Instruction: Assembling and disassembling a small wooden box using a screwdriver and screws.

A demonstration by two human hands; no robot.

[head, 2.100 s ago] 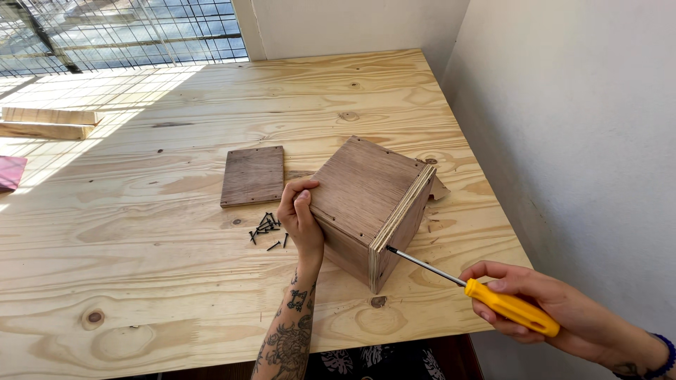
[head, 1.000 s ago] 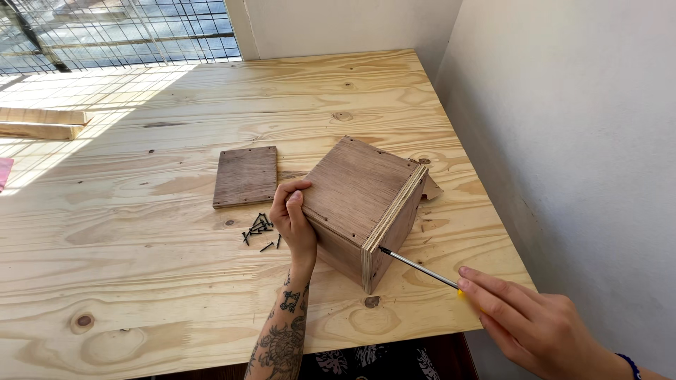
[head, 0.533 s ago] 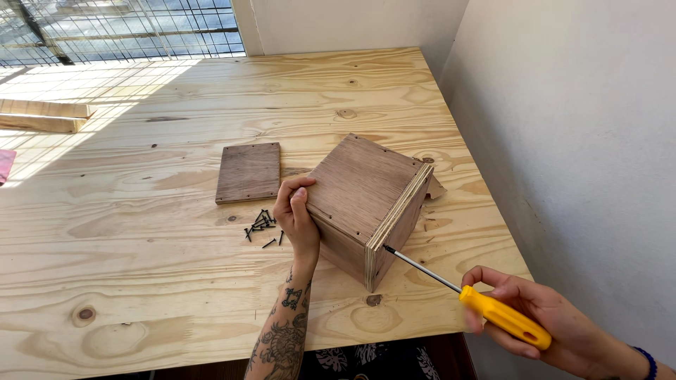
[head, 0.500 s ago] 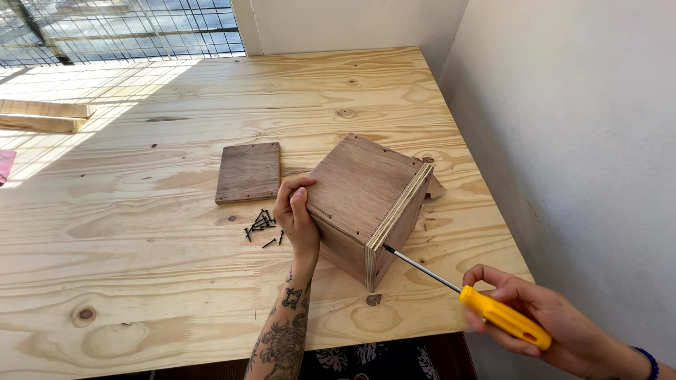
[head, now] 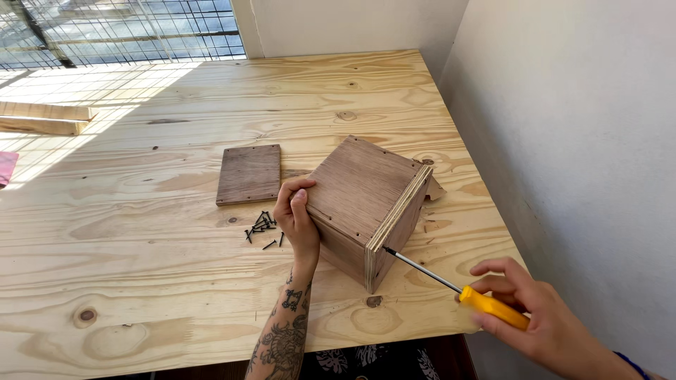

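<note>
Head view: the left hand [head: 296, 218] braces the plywood box [head: 370, 204], fingers pressed flat on its left face (not clenched). The right hand [head: 542, 317] grasps the yellow-handled screwdriver [head: 451, 283], tip at the box's front edge. The tip may slip if the box shifts. Loose screws [head: 262, 226] lie left of the box.

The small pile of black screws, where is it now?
The screws lie on the table, just left of the left hand, below the flat wooden square.
</note>
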